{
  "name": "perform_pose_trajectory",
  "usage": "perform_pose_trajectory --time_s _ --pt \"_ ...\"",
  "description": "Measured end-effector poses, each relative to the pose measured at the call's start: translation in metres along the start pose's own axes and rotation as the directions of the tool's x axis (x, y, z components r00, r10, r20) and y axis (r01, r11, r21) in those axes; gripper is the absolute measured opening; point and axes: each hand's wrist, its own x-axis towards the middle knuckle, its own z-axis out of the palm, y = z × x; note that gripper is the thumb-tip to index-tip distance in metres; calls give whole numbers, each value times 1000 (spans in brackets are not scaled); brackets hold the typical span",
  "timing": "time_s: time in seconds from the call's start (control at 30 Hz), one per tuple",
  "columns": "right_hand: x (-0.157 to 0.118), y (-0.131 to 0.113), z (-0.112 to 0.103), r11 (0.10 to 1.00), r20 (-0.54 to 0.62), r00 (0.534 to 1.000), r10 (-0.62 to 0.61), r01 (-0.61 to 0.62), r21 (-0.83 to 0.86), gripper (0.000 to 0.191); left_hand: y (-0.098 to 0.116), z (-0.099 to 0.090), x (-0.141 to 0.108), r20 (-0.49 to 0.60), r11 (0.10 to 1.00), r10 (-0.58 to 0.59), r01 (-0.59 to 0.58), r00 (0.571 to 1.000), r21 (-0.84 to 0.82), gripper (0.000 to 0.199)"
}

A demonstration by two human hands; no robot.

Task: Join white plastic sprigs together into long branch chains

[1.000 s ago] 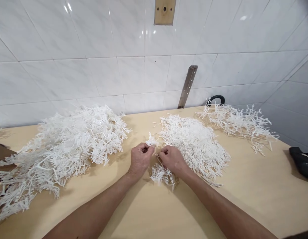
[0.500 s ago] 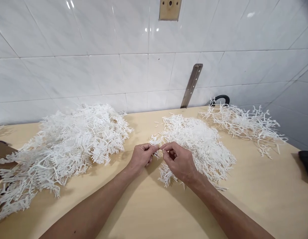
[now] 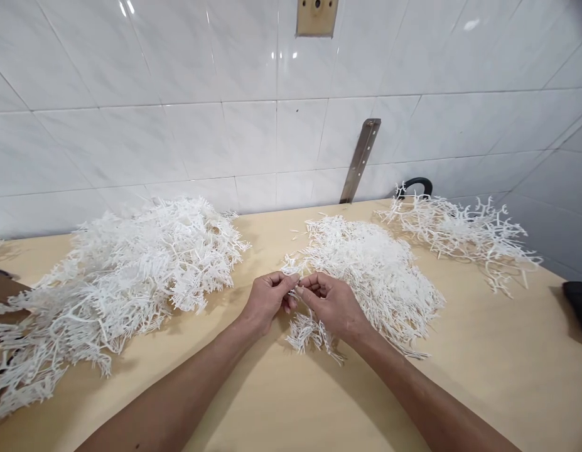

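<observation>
My left hand (image 3: 266, 300) is closed, thumb and forefinger pinching a thin white branched plastic piece. My right hand (image 3: 335, 306) meets it fingertip to fingertip, also pinching at that piece; the exact spot is covered by the fingers. Just below the fingertips shows a spray of white branched strands (image 3: 306, 333); whether it joins the pinched piece I cannot tell. Behind and beside my right hand lies a pile of short white plastic strands (image 3: 380, 263). To the left of my left hand spreads a larger heap of white branched plastic pieces (image 3: 154, 263).
At the back right sits a looser heap of bare white branched stems (image 3: 455, 229), with a black curved handle (image 3: 420, 183) behind it. A metal bracket (image 3: 360, 160) leans at the tiled wall. A black object (image 3: 577, 307) lies at the right, brown cardboard (image 3: 5, 295) at the left.
My right hand has shifted slightly down and left, its fingers closer against my left hand. The spray of strands below the hands has moved left and spread lower.
</observation>
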Motion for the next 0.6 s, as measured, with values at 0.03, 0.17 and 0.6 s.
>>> perform_pose_trajectory --time_s 0.03,0.17,0.6 --pt "0 0 1 1000 1 1000 1 -1 -3 20 -1 1 0 -11 1000 5 -5 1000 2 43" --pt "-2 0 3 1000 22 1000 12 -12 -16 20 -2 2 -1 -44 1000 16 -15 999 18 41" --pt "-1 1 7 998 7 999 49 -49 -33 19 -3 4 -2 -78 998 26 -21 997 67 43"
